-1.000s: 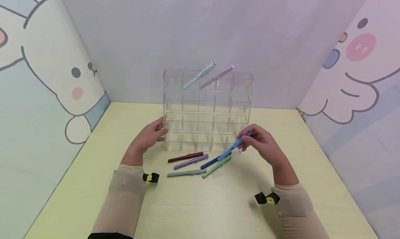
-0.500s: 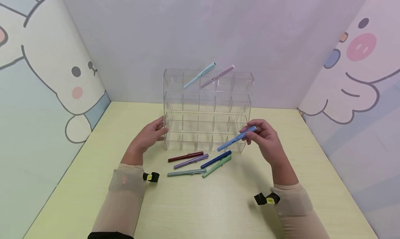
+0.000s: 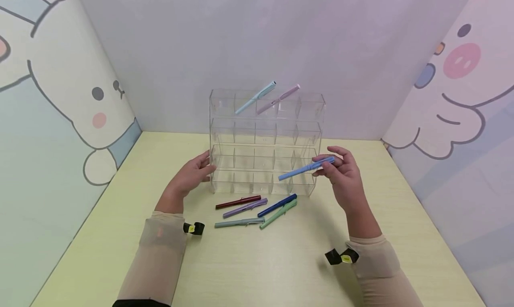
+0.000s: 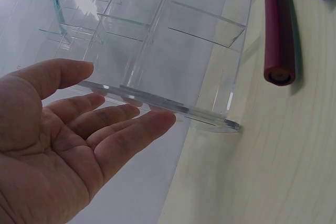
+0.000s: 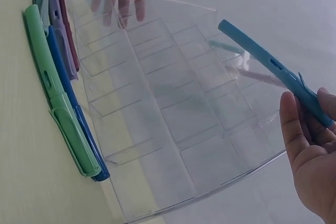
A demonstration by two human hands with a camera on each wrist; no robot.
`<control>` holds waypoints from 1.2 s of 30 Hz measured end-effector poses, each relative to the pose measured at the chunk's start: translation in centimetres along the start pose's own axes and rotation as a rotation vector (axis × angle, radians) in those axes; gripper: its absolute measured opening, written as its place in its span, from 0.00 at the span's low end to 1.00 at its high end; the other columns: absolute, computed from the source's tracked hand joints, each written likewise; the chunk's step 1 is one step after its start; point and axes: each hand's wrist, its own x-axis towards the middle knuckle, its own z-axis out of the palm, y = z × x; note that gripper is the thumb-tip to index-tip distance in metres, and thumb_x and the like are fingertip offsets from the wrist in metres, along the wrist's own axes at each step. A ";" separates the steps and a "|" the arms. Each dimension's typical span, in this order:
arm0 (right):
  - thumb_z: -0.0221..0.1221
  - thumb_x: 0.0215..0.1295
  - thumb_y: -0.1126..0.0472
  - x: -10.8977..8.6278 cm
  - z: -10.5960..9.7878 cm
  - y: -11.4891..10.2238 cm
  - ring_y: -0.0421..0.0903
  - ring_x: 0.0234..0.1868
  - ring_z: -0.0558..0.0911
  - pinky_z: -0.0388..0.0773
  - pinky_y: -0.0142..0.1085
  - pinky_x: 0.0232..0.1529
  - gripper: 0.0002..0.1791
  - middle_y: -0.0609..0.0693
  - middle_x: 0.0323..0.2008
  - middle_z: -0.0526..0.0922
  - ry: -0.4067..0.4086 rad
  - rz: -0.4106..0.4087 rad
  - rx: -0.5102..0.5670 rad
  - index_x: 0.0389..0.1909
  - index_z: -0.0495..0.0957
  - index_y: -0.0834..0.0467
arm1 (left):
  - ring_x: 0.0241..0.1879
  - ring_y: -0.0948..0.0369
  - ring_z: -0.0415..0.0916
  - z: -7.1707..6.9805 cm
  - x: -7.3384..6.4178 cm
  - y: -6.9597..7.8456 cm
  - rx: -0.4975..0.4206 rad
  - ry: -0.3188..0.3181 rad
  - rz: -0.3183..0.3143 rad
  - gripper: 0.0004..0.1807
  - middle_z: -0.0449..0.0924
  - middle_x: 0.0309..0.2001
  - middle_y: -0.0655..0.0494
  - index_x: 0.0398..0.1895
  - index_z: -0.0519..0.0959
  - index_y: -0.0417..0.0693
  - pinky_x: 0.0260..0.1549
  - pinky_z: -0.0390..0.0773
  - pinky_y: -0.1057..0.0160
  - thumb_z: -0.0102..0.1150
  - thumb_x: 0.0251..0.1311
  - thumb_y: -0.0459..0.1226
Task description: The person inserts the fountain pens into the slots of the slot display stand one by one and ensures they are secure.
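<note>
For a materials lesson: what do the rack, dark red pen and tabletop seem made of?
Rack: probably clear, glossy acrylic; see-through panels, glints.
Dark red pen: smooth metal or plastic, unclear which; soft sheen along the barrel.
Tabletop: wood or wood-look laminate, fairly matte; faint grain shows.

Lt-blue pen (image 3: pixel 299 171), tilted, in R fingers (image 5: pixel 292 129)

Beige long sleeves (image 3: pixel 154 269), sheer bands (image 3: pixel 162 232), black wrist units (image 3: pixel 198 228), yellow labels (image 3: pixel 346 258)
</note>
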 end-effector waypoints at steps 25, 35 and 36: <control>0.51 0.68 0.77 1.1 0.8 0.3 0.52 0.48 0.85 0.80 0.45 0.52 0.13 0.65 0.50 0.82 0.293 -0.167 0.324 0.52 0.69 0.71 | 0.68 0.44 0.66 -0.1 0.1 -0.2 -0.006 -0.001 0.013 0.37 0.56 0.76 0.50 0.80 0.45 0.60 0.58 0.74 0.44 0.50 0.74 0.41; 0.54 0.66 0.78 1.3 0.8 -0.1 0.53 0.45 0.86 0.82 0.46 0.50 0.18 0.64 0.46 0.83 0.375 -0.234 0.332 0.56 0.69 0.68 | 0.70 0.46 0.64 0.0 0.1 -0.2 -0.007 -0.003 0.012 0.38 0.57 0.76 0.52 0.79 0.46 0.63 0.60 0.73 0.44 0.52 0.72 0.45; 0.54 0.66 0.78 1.4 0.9 -0.2 0.53 0.44 0.87 0.83 0.46 0.49 0.19 0.63 0.45 0.84 0.384 -0.247 0.333 0.56 0.68 0.67 | 0.70 0.47 0.63 0.0 0.1 -0.2 0.000 -0.003 0.014 0.38 0.56 0.76 0.52 0.79 0.45 0.62 0.60 0.73 0.44 0.52 0.72 0.45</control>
